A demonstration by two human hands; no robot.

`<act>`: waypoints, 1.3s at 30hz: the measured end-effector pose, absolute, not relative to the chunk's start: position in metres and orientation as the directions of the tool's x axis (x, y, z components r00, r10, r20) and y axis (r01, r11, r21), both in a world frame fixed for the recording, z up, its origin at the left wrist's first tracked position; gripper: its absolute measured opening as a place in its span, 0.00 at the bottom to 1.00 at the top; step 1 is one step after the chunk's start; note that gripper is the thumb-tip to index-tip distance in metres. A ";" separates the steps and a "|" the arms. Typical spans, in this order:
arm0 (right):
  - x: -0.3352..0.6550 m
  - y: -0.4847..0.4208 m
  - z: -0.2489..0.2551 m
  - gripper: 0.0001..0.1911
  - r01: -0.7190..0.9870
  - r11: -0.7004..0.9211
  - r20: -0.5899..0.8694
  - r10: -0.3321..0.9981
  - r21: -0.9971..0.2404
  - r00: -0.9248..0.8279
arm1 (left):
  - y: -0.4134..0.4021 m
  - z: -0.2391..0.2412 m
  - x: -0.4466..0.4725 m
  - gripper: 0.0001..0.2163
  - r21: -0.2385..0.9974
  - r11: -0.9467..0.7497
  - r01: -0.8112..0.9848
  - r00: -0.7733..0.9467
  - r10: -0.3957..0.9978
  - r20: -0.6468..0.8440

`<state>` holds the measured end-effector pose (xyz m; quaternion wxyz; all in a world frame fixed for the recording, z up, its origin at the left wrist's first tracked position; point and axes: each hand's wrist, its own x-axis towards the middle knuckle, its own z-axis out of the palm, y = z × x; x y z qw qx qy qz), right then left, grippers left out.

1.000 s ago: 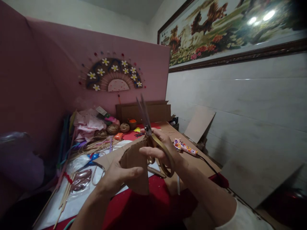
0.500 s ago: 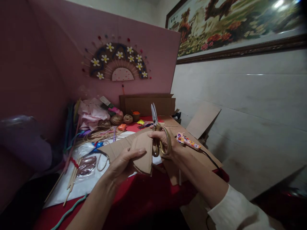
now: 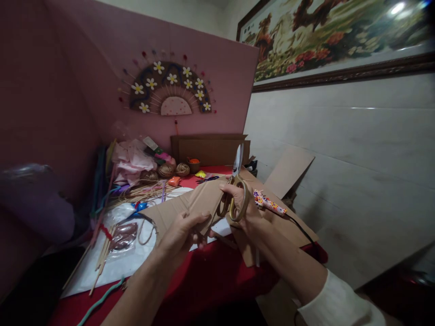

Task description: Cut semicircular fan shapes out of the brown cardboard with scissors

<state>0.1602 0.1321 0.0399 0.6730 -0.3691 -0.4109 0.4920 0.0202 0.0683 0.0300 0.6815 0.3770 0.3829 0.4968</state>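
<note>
My left hand [image 3: 181, 233] grips the near edge of a brown cardboard piece [image 3: 204, 201], fingers curled over it, holding it tilted above the table. My right hand [image 3: 243, 210] has its fingers through the gold handles of a pair of scissors [image 3: 234, 188]. The steel blades point up and away, almost together, at the cardboard's right edge. Both hands hover over the red table [image 3: 217, 276].
A glue gun [image 3: 268, 203] with coloured spots lies on flat cardboard to the right, its black cord trailing off. Twine balls [image 3: 175, 170], pink fabric [image 3: 131, 160], wooden sticks [image 3: 102, 258] and a white sheet [image 3: 115, 267] cover the left. A pink board with a decorated fan [image 3: 170, 88] stands behind.
Both hands dropped lower and farther from me. The scissors swung from leaning left to nearly upright, blades drawn closer. The cardboard tipped from hanging down to lying flatter.
</note>
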 end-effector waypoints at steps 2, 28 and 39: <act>0.159 0.128 0.040 0.22 -0.398 0.325 0.254 0.942 -0.858 0.221 | 0.068 0.030 0.022 0.11 0.916 0.147 -0.373 0.145 0.985 -0.099; 0.221 0.083 0.052 0.18 0.030 0.571 0.560 0.812 -0.820 -0.162 | 0.061 0.037 0.014 0.14 0.958 -0.053 -0.280 0.125 0.988 0.091; 0.188 0.066 0.040 0.18 -0.168 0.370 0.349 0.926 -0.914 0.140 | 0.063 0.037 0.027 0.11 0.815 -0.251 -0.523 -0.215 0.964 0.159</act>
